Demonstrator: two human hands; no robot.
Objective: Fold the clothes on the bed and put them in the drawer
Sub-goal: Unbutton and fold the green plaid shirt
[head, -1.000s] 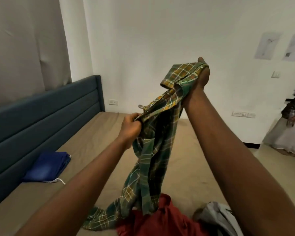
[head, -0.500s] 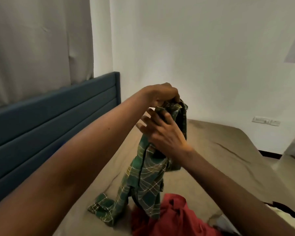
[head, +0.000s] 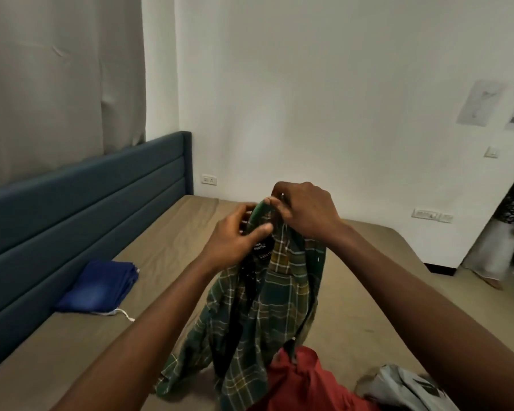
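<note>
Centrally, the checked shirt point(head: 272, 310) is held over the bed point(head: 368, 292), its collar pinched by left grip point(head: 238, 240) and right grip point(head: 306, 212); the black label point(head: 263, 248) is illegible. A red garment point(head: 304, 384) is cropped at five o'clock.

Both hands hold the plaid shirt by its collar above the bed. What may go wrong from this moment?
1. The left hand and right hand pinch the shirt at the collar, close together, so it hangs bunched. Laid down like this, it would likely fold crooked.
2. Its lower end lies against the red garment on the bed. A lift or swing might drag that garment along.
</note>
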